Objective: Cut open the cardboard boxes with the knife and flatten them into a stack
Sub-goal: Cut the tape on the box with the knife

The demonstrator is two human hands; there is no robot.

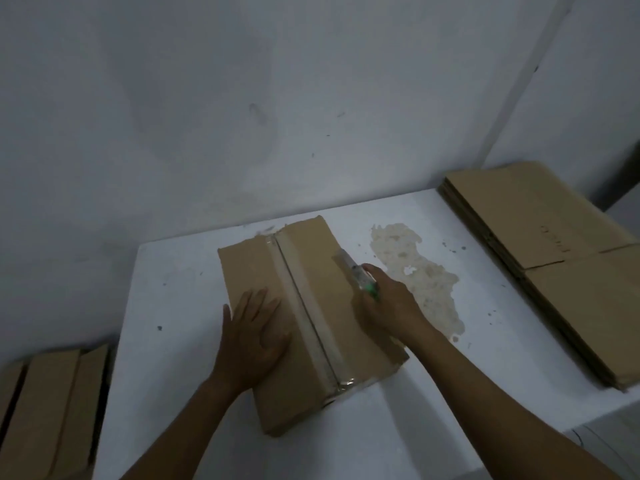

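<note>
Head view.

Item 1: cardboard box (313, 261), brown, lying flat at the middle of a white table (173, 306), long axis running from the near edge toward the wall. Top flaps are closed. A strip of clear tape (304, 306) covers the centre seam from end to end, and a dark line runs down its middle.

Item 2: left hand (251, 336), palm down on the box's left flap, near end, just beside the tape. Fingers are straight and slightly spread, pressing flat and gripping nothing.

Item 3: right hand (388, 306), over the box's right flap, fingers curled round the handle of the knife.

Item 4: knife (356, 271), a utility type with a green and clear handle. The blade end points away from the person, over the far part of the right flap. It is blurred, so I cannot tell whether the tip touches the cardboard.

Item 5: stack of flattened cardboard (540, 258), several sheets deep, on the right side of the table, well apart from the box.

Item 6: 3 or so unopened boxes (45, 410), standing side by side at lower left, below the table's left edge.

Item 7: yellowish stain (422, 282) on the table surface, between the box and the stack, partly under the right hand.

Item 8: grey-white wall (242, 98) with scuffs, behind the table.
</note>
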